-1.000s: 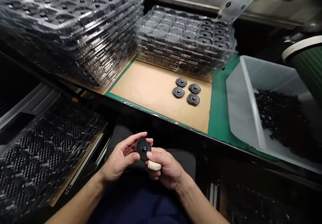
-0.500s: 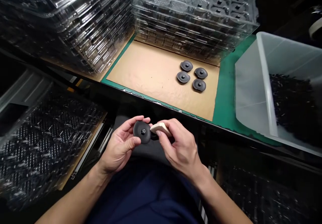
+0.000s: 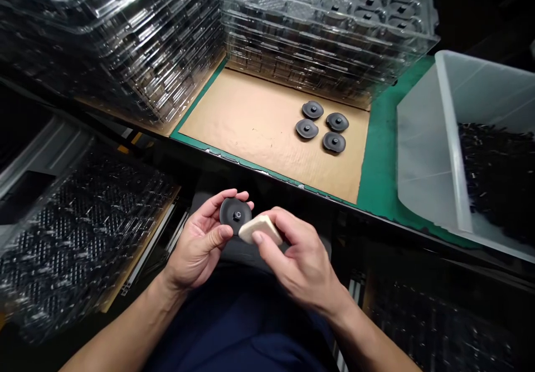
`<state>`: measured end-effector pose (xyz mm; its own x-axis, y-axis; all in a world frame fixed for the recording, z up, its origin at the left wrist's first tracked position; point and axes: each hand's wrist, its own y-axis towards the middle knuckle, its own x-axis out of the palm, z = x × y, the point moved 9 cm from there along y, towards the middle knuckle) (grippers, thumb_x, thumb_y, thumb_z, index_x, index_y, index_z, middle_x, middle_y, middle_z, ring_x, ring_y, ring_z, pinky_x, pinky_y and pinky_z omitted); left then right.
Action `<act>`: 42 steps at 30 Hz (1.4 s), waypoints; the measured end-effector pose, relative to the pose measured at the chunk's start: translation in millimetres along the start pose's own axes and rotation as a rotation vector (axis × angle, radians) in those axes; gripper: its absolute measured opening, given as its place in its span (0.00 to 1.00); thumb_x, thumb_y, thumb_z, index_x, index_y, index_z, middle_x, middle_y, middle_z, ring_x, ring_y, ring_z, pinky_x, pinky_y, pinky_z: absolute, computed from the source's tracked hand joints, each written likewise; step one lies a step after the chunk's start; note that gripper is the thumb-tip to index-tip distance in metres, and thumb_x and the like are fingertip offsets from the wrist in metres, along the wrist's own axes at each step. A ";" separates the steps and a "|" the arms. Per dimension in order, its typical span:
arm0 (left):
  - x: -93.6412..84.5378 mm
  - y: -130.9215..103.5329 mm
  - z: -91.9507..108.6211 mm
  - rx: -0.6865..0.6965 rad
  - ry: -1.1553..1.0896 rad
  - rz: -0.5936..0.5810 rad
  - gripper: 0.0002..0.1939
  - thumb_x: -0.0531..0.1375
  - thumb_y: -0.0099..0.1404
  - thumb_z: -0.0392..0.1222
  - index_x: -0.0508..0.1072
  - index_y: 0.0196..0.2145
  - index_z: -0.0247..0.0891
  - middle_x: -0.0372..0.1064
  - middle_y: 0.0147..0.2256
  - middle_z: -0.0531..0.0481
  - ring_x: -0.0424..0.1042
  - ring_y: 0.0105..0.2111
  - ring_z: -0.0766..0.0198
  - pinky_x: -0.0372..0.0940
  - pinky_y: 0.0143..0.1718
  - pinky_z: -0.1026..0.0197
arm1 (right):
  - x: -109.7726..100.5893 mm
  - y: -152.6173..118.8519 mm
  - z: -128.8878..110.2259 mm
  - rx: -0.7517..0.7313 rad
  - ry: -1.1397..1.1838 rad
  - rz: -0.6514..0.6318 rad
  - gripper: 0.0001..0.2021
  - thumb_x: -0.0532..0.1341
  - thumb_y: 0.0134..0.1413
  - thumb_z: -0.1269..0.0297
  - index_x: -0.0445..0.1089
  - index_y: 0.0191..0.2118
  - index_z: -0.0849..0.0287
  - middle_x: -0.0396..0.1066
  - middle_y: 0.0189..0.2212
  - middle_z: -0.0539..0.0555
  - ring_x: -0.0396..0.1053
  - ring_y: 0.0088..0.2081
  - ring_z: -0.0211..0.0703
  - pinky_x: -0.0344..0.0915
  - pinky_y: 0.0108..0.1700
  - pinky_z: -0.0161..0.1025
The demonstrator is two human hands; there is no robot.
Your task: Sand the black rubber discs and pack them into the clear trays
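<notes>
Between its thumb and fingers, my left hand (image 3: 200, 241) holds a round black disc (image 3: 229, 211) with a small raised hub facing up. My right hand (image 3: 298, 252) pinches a cream-coloured pad (image 3: 261, 228), whose edge lies against or just over the disc's lower right rim. Several similar black discs (image 3: 307, 128) rest on the brown board (image 3: 234, 116) beyond my hands, grouped near its right side with their hubs up.
Stacks of clear plastic trays stand at the left (image 3: 146, 54) and at the back (image 3: 292, 43). A translucent bin (image 3: 422, 138) with small dark parts is on the green table (image 3: 378, 155) at right. More trays (image 3: 83, 227) lie low at left.
The pad in my right hand has moved left and down over the disc's lower right edge and shows more of its flat face. My left hand still holds the disc.
</notes>
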<state>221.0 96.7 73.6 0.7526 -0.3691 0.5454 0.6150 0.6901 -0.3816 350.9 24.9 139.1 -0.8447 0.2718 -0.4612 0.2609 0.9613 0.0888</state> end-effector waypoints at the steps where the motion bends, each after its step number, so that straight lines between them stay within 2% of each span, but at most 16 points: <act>1: 0.2 0.4 -0.5 -0.003 -0.003 0.001 0.28 0.76 0.57 0.42 0.79 0.56 0.48 0.73 0.62 0.45 0.71 0.63 0.43 0.68 0.63 0.48 | 0.8 0.7 0.1 -0.004 0.007 -0.008 0.06 0.58 0.67 0.68 0.71 0.37 0.58 0.63 0.29 0.48 0.61 0.29 0.37 0.59 0.33 0.37; 5: 1.2 1.4 -2.9 -0.014 -0.008 0.010 0.28 0.76 0.57 0.42 0.79 0.55 0.48 0.73 0.62 0.45 0.71 0.63 0.44 0.68 0.64 0.50 | -10.4 2.5 -0.9 -0.032 -0.027 0.118 0.07 0.57 0.68 0.69 0.73 0.40 0.59 0.64 0.30 0.49 0.62 0.31 0.38 0.61 0.35 0.38; 8: 4.5 2.8 -5.2 -0.034 -0.020 -0.030 0.29 0.76 0.58 0.43 0.78 0.57 0.47 0.72 0.63 0.44 0.71 0.63 0.44 0.71 0.60 0.52 | 2.6 2.4 2.8 0.007 0.097 -0.029 0.05 0.58 0.67 0.68 0.72 0.39 0.58 0.64 0.29 0.48 0.61 0.29 0.37 0.60 0.33 0.37; 10: 3.0 5.4 -3.6 -0.026 -0.027 -0.044 0.29 0.75 0.59 0.42 0.78 0.58 0.47 0.71 0.63 0.44 0.70 0.64 0.44 0.72 0.59 0.52 | 7.7 0.4 0.5 -0.030 0.078 -0.087 0.05 0.58 0.66 0.68 0.72 0.39 0.58 0.65 0.30 0.49 0.61 0.30 0.37 0.60 0.34 0.38; 13: -6.0 10.6 2.8 0.018 -0.016 -0.012 0.28 0.74 0.61 0.39 0.78 0.58 0.46 0.73 0.62 0.43 0.71 0.62 0.47 0.70 0.60 0.55 | 1.2 -1.4 2.2 -0.049 -0.023 -0.009 0.07 0.58 0.67 0.68 0.72 0.38 0.58 0.64 0.30 0.50 0.60 0.30 0.38 0.59 0.35 0.39; 16: -9.2 11.8 8.5 0.060 -0.004 -0.005 0.27 0.74 0.60 0.37 0.79 0.57 0.44 0.75 0.60 0.44 0.74 0.60 0.50 0.70 0.59 0.58 | 0.1 -0.9 11.7 0.035 0.111 0.006 0.06 0.59 0.68 0.65 0.71 0.38 0.58 0.65 0.29 0.49 0.61 0.29 0.37 0.60 0.32 0.38; 18: -5.6 9.9 8.2 0.059 -0.008 -0.030 0.28 0.74 0.59 0.37 0.79 0.57 0.44 0.76 0.57 0.45 0.74 0.59 0.50 0.70 0.59 0.58 | 0.7 1.0 10.7 0.014 0.132 0.003 0.06 0.59 0.68 0.65 0.71 0.38 0.58 0.64 0.29 0.49 0.61 0.29 0.37 0.60 0.33 0.38; 22: 0.5 5.9 1.9 0.018 -0.013 -0.063 0.28 0.75 0.58 0.38 0.80 0.57 0.45 0.79 0.53 0.46 0.76 0.58 0.52 0.69 0.60 0.60 | -6.3 3.7 4.3 -0.065 -0.094 0.091 0.05 0.58 0.67 0.69 0.72 0.42 0.60 0.64 0.31 0.50 0.62 0.31 0.38 0.60 0.35 0.38; 26: 0.5 4.3 -3.8 -0.034 -0.066 -0.073 0.26 0.74 0.60 0.41 0.80 0.57 0.48 0.80 0.53 0.47 0.79 0.53 0.55 0.71 0.57 0.60 | 3.1 3.7 7.2 -0.020 0.013 -0.055 0.05 0.59 0.67 0.68 0.71 0.38 0.58 0.65 0.29 0.48 0.62 0.29 0.37 0.61 0.33 0.37; 28: -0.2 4.0 -6.5 -0.060 -0.077 -0.076 0.25 0.74 0.61 0.42 0.80 0.57 0.49 0.81 0.51 0.47 0.79 0.51 0.58 0.72 0.55 0.63 | -1.4 4.4 7.4 -0.035 -0.048 -0.027 0.05 0.59 0.67 0.67 0.72 0.38 0.57 0.65 0.29 0.49 0.62 0.29 0.37 0.61 0.33 0.38; 30: -2.5 3.7 -10.5 -0.100 -0.066 -0.060 0.25 0.73 0.62 0.43 0.80 0.57 0.47 0.82 0.50 0.47 0.80 0.48 0.62 0.72 0.51 0.67 | -7.8 5.6 5.9 -0.084 -0.122 0.037 0.05 0.59 0.68 0.68 0.72 0.42 0.57 0.68 0.32 0.51 0.64 0.31 0.38 0.63 0.35 0.38; 34: -4.5 2.4 -17.2 -0.170 -0.064 -0.033 0.23 0.72 0.65 0.48 0.80 0.57 0.44 0.83 0.47 0.46 0.80 0.43 0.64 0.74 0.45 0.69 | -4.0 4.8 -1.2 -0.204 -0.175 0.035 0.09 0.58 0.69 0.70 0.72 0.50 0.57 0.73 0.40 0.55 0.70 0.37 0.41 0.67 0.41 0.38; 36: -6.4 1.6 -17.0 -0.163 -0.069 0.000 0.23 0.71 0.65 0.49 0.81 0.56 0.42 0.83 0.45 0.45 0.80 0.41 0.64 0.74 0.44 0.68 | -3.4 3.1 1.2 -0.153 -0.213 0.061 0.06 0.59 0.68 0.70 0.72 0.47 0.58 0.71 0.36 0.53 0.68 0.34 0.40 0.64 0.37 0.38; 39: -10.4 0.2 -16.7 -0.149 -0.095 0.066 0.22 0.71 0.66 0.49 0.81 0.55 0.41 0.83 0.43 0.46 0.81 0.40 0.64 0.75 0.43 0.67 | 5.8 -0.4 7.6 -0.045 -0.117 -0.012 0.04 0.59 0.66 0.68 0.69 0.37 0.57 0.65 0.29 0.49 0.62 0.28 0.36 0.59 0.32 0.37; 42: -9.2 0.3 -18.0 -0.165 -0.085 0.066 0.22 0.71 0.65 0.50 0.82 0.54 0.39 0.83 0.43 0.45 0.80 0.38 0.62 0.77 0.41 0.65 | 3.0 -1.5 6.5 -0.043 -0.153 0.023 0.05 0.58 0.66 0.68 0.70 0.38 0.58 0.64 0.29 0.48 0.61 0.28 0.36 0.58 0.33 0.37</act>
<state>218.5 89.1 55.0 0.7740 -0.2680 0.5737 0.6009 0.5966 -0.5320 351.0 24.0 131.9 -0.7567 0.2863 -0.5877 0.2561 0.9570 0.1365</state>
